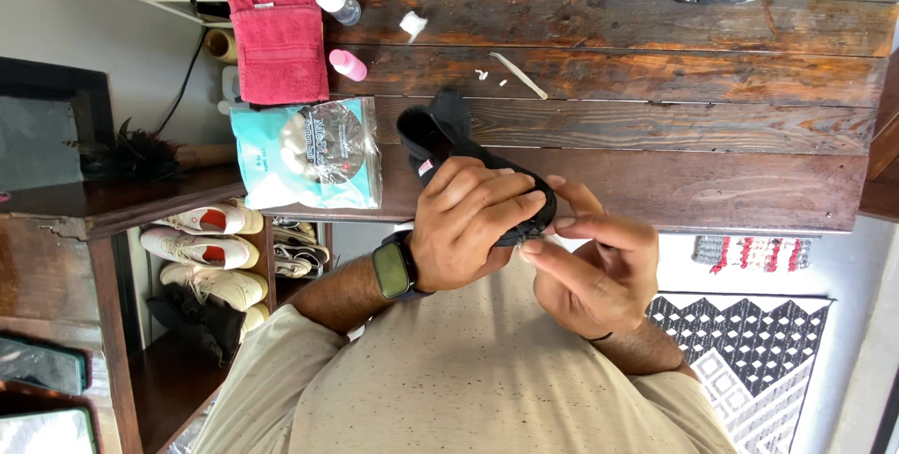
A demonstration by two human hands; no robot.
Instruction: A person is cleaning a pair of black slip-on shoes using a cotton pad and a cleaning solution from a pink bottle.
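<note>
My left grip (465, 226) wraps a black fabric shoe (456, 150) over the dark wooden counter's (655, 126) edge. My right grip (592, 262), just beside it, has its fingertips (534, 248) pressed together, pinching the shoe's near rim.

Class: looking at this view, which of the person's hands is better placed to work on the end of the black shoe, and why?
Probably the right hand: its fingertips pinch at the near end of the black shoe, while the left hand wraps around the shoe, holding it over the wooden table.

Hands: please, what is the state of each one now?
Left hand: closed around a black shoe, holding it above the wooden table.
Right hand: fingertips pinching at the shoe's edge.
</note>
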